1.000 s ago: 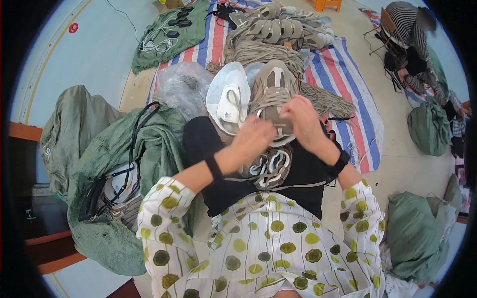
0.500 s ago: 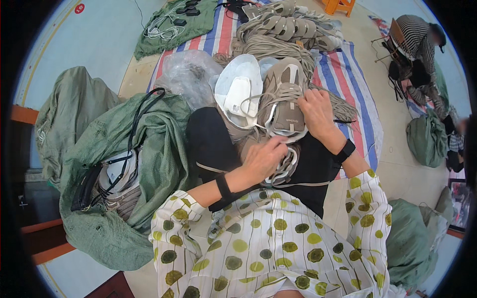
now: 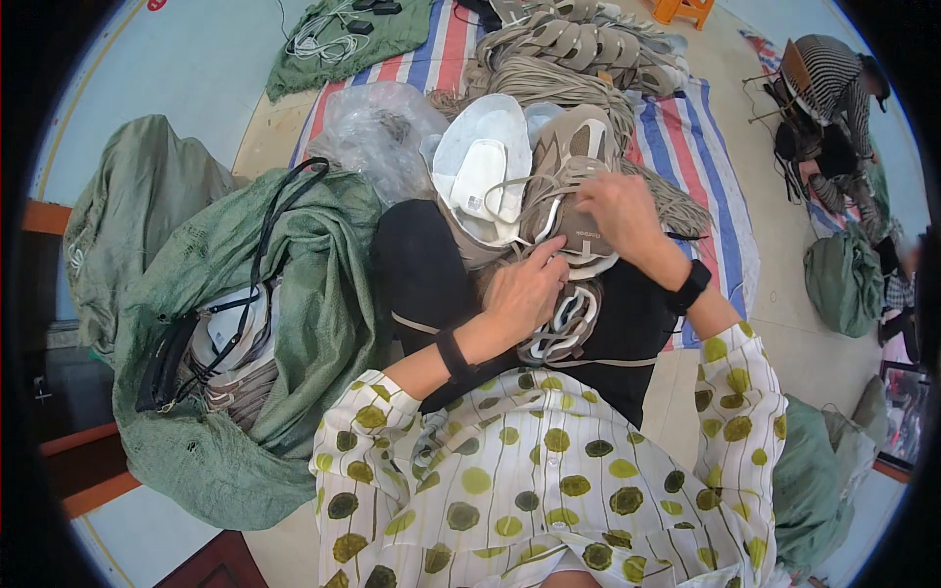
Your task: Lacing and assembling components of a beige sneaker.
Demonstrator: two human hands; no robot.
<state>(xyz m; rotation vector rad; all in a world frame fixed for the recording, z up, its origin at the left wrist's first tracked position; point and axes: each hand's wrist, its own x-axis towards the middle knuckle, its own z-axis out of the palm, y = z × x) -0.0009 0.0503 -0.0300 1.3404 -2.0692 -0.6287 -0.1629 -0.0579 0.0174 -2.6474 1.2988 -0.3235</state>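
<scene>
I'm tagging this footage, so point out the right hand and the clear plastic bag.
Right hand (image 3: 624, 216), head view: back of the hand.
Clear plastic bag (image 3: 377, 137), head view: its crumpled middle.

Left hand (image 3: 526, 296) and right hand (image 3: 621, 209) at a laced beige shoe upper (image 3: 585, 135).
Left at its seven o'clock, right at four; beside it at nine, a white-lined piece (image 3: 480, 174); farther out at eight, a green sack (image 3: 328, 245).

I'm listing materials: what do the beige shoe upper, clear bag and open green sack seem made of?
Beige shoe upper: perhaps suede or synthetic, with flat matte panels, mesh-like at the toe. Clear bag: probably glossy plastic film, being crinkled and see-through. Open green sack: likely dull woven plastic, from its coarse, weave-like texture.
</scene>
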